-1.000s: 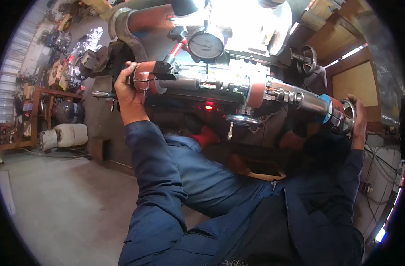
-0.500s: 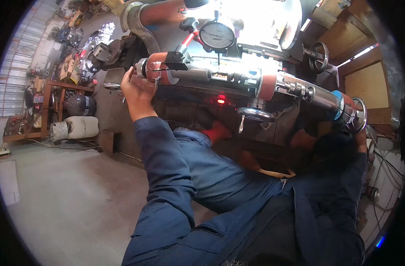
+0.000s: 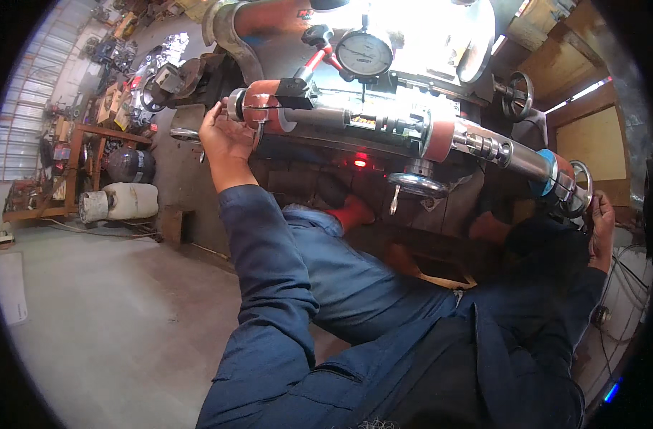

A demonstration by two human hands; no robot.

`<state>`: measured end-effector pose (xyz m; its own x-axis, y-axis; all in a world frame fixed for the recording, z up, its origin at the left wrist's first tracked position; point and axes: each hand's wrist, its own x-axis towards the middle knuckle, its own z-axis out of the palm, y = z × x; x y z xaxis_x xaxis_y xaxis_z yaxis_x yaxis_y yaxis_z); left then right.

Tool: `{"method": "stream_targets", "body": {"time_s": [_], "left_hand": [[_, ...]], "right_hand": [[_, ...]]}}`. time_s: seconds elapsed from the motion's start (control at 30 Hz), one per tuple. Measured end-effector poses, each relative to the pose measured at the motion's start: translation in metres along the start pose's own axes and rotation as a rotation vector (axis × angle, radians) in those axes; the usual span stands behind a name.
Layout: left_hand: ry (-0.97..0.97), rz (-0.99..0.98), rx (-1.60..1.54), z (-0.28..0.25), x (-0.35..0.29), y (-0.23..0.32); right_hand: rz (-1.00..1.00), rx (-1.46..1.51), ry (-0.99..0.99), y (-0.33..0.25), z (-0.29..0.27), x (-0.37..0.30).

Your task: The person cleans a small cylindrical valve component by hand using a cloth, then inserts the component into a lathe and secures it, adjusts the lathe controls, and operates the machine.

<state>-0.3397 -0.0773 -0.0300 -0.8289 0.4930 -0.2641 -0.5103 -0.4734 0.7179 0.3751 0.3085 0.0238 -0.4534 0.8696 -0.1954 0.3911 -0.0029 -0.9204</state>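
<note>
At the left end of the machine (image 3: 319,116): left hand (image 3: 228,139), fingers against it. Machine long, steel-grey, orange-collared, lying between the hands. Above, white-faced dial gauge (image 3: 364,54). Far right: chrome handwheel (image 3: 580,194), right hand (image 3: 600,223) beside its rim. Both grips unclear.

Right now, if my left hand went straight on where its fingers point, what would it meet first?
Your left hand would probably meet the silver, round metal end piece beside the orange-red metal collar; whether they already touch is unclear.
</note>
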Motion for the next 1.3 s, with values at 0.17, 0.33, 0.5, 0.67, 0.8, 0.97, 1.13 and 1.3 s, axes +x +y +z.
{"method": "stream_targets", "body": {"time_s": [0.17,0.33,0.5,0.67,0.8,0.97,1.13,1.3], "left_hand": [[-0.022,-0.006,-0.032,-0.005,0.002,0.000],[0.008,0.010,0.008,0.006,-0.004,0.000],[-0.109,0.032,0.183,0.030,-0.010,0.001],[-0.128,-0.041,0.404,0.042,-0.001,0.020],[-0.116,-0.083,0.565,0.043,0.009,0.028],[-0.032,-0.062,0.617,0.055,0.011,0.025],[-0.047,-0.086,0.844,0.055,0.008,0.023],[-0.049,-0.190,0.984,0.057,0.010,0.026]], "right_hand": [[-0.062,-0.030,0.215,-0.018,0.031,0.022],[-0.033,-0.088,0.221,0.008,0.021,0.054],[-0.090,-0.388,0.213,0.018,0.034,0.060],[-0.103,-0.541,0.164,0.035,0.032,0.040],[-0.032,-0.625,0.101,0.042,0.007,0.012],[-0.020,-0.602,-0.085,0.005,-0.018,-0.006],[0.074,-0.071,0.013,-0.042,0.032,0.002],[0.018,-0.004,0.222,-0.040,0.045,0.024]]}}
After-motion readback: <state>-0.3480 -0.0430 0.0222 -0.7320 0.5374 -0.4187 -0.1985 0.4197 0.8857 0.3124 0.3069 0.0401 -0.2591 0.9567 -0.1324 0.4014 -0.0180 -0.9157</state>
